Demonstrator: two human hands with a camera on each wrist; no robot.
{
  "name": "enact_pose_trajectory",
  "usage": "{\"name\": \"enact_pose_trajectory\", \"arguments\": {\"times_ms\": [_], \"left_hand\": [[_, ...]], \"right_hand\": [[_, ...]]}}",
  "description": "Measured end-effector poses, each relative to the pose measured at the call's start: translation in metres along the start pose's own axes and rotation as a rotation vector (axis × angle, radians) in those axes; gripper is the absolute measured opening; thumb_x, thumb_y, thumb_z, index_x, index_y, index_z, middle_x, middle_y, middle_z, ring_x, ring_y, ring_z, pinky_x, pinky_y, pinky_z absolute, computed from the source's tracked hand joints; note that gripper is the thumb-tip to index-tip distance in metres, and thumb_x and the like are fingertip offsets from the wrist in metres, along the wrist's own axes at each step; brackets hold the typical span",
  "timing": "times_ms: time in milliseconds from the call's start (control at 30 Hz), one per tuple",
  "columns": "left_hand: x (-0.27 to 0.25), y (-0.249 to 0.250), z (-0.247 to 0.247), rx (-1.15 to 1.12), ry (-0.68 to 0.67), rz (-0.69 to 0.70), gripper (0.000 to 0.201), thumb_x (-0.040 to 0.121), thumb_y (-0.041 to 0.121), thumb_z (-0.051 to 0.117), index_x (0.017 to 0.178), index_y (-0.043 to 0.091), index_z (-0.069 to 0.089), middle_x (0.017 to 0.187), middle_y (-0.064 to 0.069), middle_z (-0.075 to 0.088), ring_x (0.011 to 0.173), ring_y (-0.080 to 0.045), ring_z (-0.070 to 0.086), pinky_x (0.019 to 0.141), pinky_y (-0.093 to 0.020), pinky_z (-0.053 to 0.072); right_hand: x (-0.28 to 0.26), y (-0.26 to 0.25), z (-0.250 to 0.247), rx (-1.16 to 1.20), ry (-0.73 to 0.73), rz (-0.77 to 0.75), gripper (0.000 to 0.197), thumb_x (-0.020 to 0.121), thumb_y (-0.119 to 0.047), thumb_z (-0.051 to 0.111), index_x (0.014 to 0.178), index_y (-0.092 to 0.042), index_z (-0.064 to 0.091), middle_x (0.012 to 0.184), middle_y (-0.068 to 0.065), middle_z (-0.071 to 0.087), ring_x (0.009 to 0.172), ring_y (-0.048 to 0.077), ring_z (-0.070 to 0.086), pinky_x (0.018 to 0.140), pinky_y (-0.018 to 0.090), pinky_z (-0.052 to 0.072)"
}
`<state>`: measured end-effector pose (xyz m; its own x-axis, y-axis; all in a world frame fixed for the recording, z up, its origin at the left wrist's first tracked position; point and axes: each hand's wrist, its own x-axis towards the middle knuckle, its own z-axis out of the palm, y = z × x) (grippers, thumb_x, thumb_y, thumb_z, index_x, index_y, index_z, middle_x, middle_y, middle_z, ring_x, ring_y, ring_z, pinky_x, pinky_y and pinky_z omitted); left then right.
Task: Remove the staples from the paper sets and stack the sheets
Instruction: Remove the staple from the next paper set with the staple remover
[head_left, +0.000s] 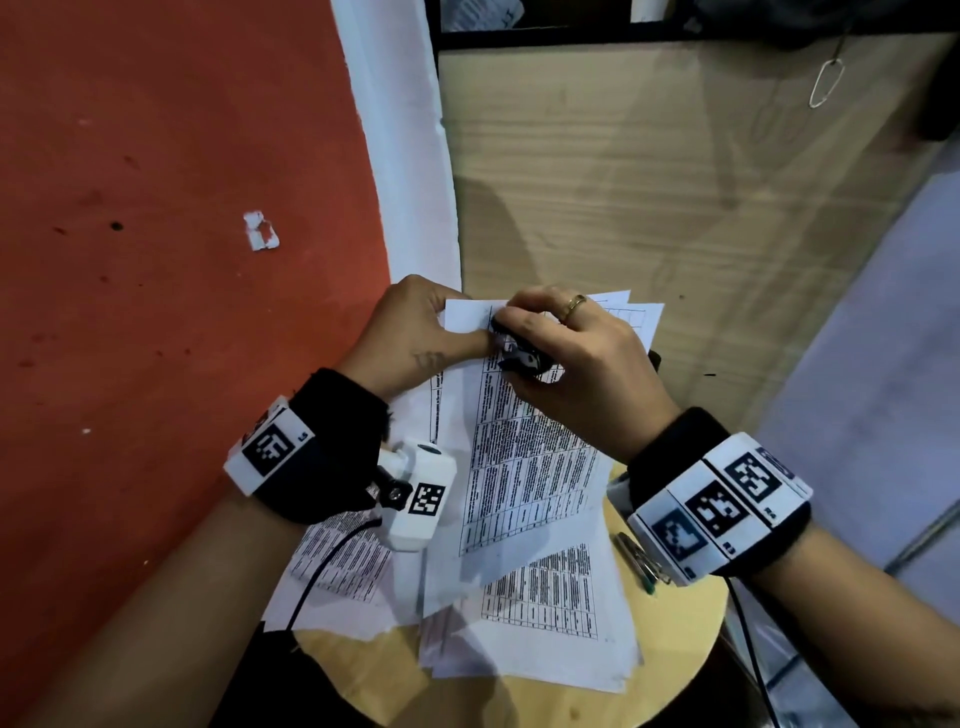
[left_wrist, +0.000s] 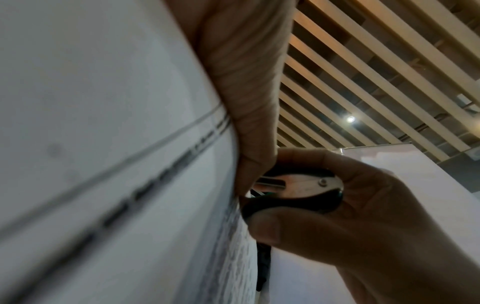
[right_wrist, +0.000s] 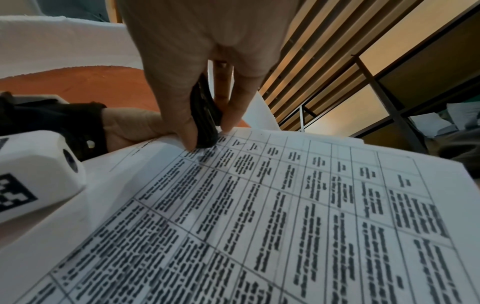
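Observation:
A stapled set of printed sheets (head_left: 530, 467) with tables is held up over a small round wooden table (head_left: 691, 644). My left hand (head_left: 415, 332) pinches the set's top left corner (head_left: 467, 317). My right hand (head_left: 566, 353) grips a black staple remover (head_left: 522, 358) and presses it onto that corner. In the left wrist view the staple remover (left_wrist: 301, 191) shows its metal claw squeezed between thumb and fingers against the paper edge (left_wrist: 233, 205). In the right wrist view the staple remover (right_wrist: 205, 119) bites at the sheet's corner (right_wrist: 207, 152). The staple itself is hidden.
More printed sheets (head_left: 545, 623) lie loose on the table under the held set. A pen (head_left: 636, 564) lies at the table's right side. A red wall (head_left: 156, 260) is to the left, a wooden cabinet (head_left: 649, 182) behind.

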<state>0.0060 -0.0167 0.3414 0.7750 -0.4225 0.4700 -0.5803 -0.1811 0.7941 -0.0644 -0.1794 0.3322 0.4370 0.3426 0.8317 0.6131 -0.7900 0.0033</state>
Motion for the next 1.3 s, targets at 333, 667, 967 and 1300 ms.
{"name": "enact_pose_trajectory", "arguments": {"times_ms": [333, 667, 967, 1300], "left_hand": [[-0.001, 0.002, -0.005, 0.021, -0.119, 0.028, 0.043, 0.062, 0.038, 0.071, 0.077, -0.001, 0.068, 0.071, -0.007, 0.055, 0.07, -0.011, 0.047, 0.065, -0.03, 0.038], [-0.002, 0.006, -0.008, 0.0, -0.159, 0.009, 0.014, 0.061, 0.037, 0.07, 0.068, 0.025, 0.072, 0.07, 0.001, 0.055, 0.065, -0.005, 0.047, 0.059, -0.022, 0.038], [-0.004, 0.002, -0.006, -0.122, -0.215, -0.028, 0.016, 0.069, 0.007, 0.067, 0.063, 0.021, 0.07, 0.063, 0.014, 0.057, 0.06, 0.005, 0.05, 0.056, -0.011, 0.042], [0.001, 0.005, 0.002, -0.139, -0.218, -0.069, 0.028, 0.079, -0.013, 0.063, 0.081, 0.015, 0.066, 0.063, 0.02, 0.068, 0.064, 0.011, 0.059, 0.063, -0.006, 0.045]], "right_hand": [[0.003, 0.004, 0.001, -0.043, -0.005, -0.067, 0.028, 0.066, -0.004, 0.068, 0.093, 0.0, 0.068, 0.093, 0.013, 0.067, 0.078, 0.034, 0.064, 0.054, 0.04, 0.054], [0.008, 0.008, 0.005, -0.063, -0.027, -0.12, 0.018, 0.067, -0.008, 0.07, 0.084, 0.0, 0.069, 0.083, 0.012, 0.068, 0.068, 0.03, 0.064, 0.055, 0.03, 0.052], [0.018, 0.014, 0.003, -0.116, -0.201, -0.25, 0.016, 0.068, -0.01, 0.064, 0.077, 0.003, 0.065, 0.076, 0.016, 0.064, 0.063, 0.033, 0.061, 0.046, 0.033, 0.051], [0.013, 0.023, -0.001, -0.1, -0.212, -0.267, 0.017, 0.077, -0.014, 0.056, 0.08, 0.0, 0.065, 0.078, 0.014, 0.064, 0.064, 0.032, 0.061, 0.048, 0.032, 0.05]]}}
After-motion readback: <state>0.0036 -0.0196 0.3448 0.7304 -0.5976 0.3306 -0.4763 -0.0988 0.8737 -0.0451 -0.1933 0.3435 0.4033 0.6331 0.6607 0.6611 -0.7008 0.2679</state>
